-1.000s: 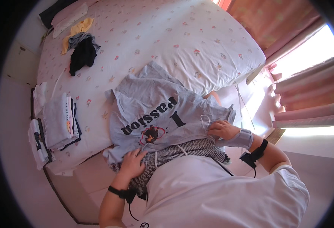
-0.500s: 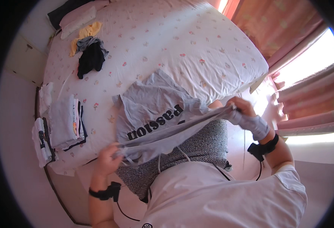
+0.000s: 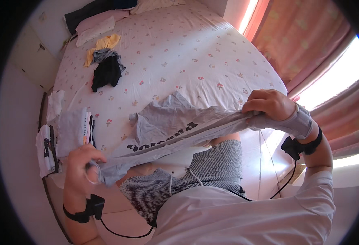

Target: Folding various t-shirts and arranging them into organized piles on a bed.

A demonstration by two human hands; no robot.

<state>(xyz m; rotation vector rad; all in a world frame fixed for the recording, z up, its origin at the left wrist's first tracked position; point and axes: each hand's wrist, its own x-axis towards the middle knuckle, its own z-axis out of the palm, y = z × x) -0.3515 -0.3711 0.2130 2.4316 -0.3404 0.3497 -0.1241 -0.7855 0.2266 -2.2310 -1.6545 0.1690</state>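
Over the near edge of the bed (image 3: 175, 69), a grey garment (image 3: 163, 122) stretches, its raised side grasped at one end by the left hand (image 3: 82, 163), at the other by the right hand (image 3: 271, 105).

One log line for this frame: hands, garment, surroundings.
left hand: holding one end | right hand: holding other end | grey shirt: stretched between hands, far part on bed | nearby: folded stack, black garment

The flowered bed (image 3: 167, 69) bears folded clothes (image 3: 70, 132), loose garments (image 3: 106, 73), part of a grey shirt (image 3: 161, 114) — and, seemingly, pillows (image 3: 96, 32).
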